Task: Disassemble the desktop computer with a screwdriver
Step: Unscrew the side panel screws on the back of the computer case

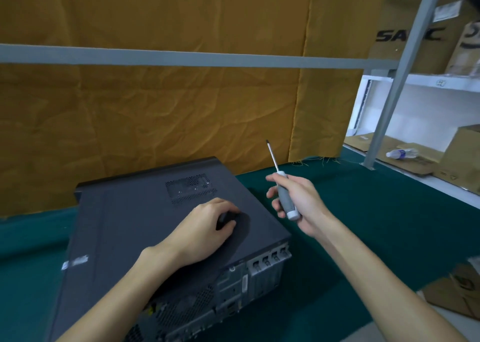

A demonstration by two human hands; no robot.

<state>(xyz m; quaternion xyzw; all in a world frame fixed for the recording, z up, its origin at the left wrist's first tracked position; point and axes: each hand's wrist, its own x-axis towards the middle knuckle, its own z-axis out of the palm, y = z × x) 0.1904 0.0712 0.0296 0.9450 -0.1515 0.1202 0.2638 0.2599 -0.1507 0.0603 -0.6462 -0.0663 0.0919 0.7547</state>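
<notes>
Desktop computer case point(166, 237) lies flat on its side on the green cloth point(363, 224), long axis running away from the person, rear I/O panel point(233, 284) at the near end. Side panel is still on. Left hand point(205, 227) rests on the panel top, fingers curled into its recessed grip. Right hand point(298, 204) hovers just right of the case, clear of it, wrapped round the screwdriver point(281, 185), tip pointing up and away. Rear-panel screws prob. next: they sit nearer than and below the right hand, so the tip needs flipping down and back.
</notes>
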